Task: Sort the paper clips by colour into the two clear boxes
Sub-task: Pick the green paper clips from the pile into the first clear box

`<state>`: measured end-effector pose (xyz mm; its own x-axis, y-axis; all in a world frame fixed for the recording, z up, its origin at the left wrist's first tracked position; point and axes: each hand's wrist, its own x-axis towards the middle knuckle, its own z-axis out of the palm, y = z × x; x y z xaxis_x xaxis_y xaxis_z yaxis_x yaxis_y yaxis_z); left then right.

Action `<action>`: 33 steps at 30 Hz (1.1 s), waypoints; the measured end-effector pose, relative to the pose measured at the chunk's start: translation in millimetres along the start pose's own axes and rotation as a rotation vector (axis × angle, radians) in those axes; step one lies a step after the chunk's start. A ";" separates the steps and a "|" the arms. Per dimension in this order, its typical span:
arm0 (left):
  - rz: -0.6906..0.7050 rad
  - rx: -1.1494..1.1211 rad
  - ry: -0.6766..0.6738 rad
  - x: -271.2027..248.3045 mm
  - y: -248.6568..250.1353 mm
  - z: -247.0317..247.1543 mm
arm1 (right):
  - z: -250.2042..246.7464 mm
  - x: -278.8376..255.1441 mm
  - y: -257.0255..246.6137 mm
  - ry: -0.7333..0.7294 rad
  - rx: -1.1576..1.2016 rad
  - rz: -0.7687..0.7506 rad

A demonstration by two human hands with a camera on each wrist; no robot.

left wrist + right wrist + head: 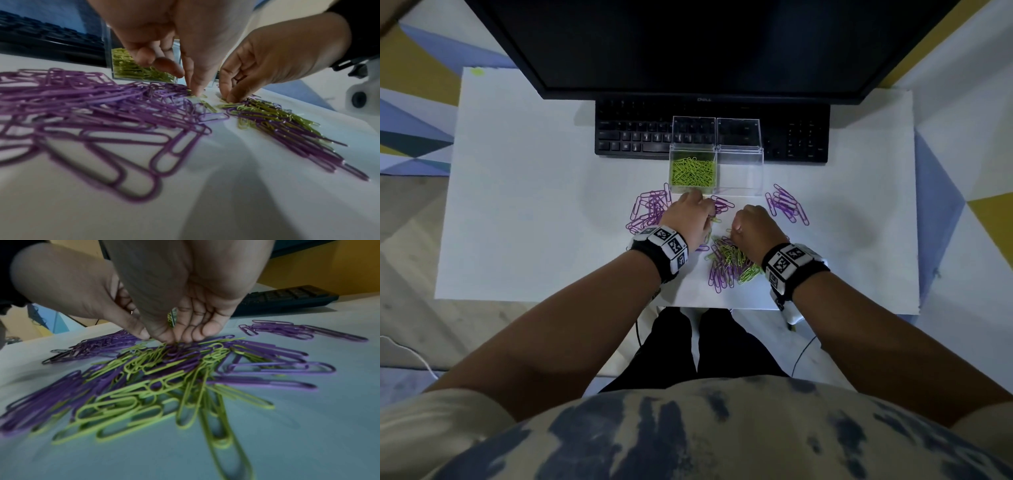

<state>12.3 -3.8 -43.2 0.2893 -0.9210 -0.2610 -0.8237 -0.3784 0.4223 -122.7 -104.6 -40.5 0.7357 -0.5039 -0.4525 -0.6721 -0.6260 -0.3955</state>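
Two clear boxes stand side by side in front of the keyboard: the left box (674,161) holds green clips (692,173), while the right box (739,173) shows none. A mixed pile of green and purple clips (732,262) lies near the table's front edge. My left hand (709,215) reaches down just before the boxes. Its thumb and forefinger (194,91) pinch a green clip (200,96) lying on the table, and the other fingers are curled. My right hand (735,233) has its fingertips (164,338) bunched on green clips at the pile's far edge (224,99).
Sorted purple clips lie in heaps left (649,210) and right (786,204) of the hands, with a few in front of the boxes (722,204). A black keyboard (633,133) and a monitor (705,44) stand behind the boxes. The white table (517,205) ends close to my body.
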 end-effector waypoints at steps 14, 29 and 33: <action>-0.132 -0.239 0.053 -11.3 -9.0 -13.8 | -23.2 7.6 -11.7 -0.023 0.960 0.319; -0.345 -0.428 0.016 -15.5 -5.9 -3.1 | 2.7 21.6 -26.5 0.070 0.338 -0.057; -0.279 -0.298 -0.009 -14.5 -14.3 2.4 | 3.1 22.7 -25.0 0.074 0.209 -0.105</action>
<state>18.8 15.2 -47.6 0.4760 -0.7790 -0.4080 -0.5365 -0.6249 0.5672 -89.4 -98.5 -43.3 0.8013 -0.4896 -0.3438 -0.5889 -0.5445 -0.5972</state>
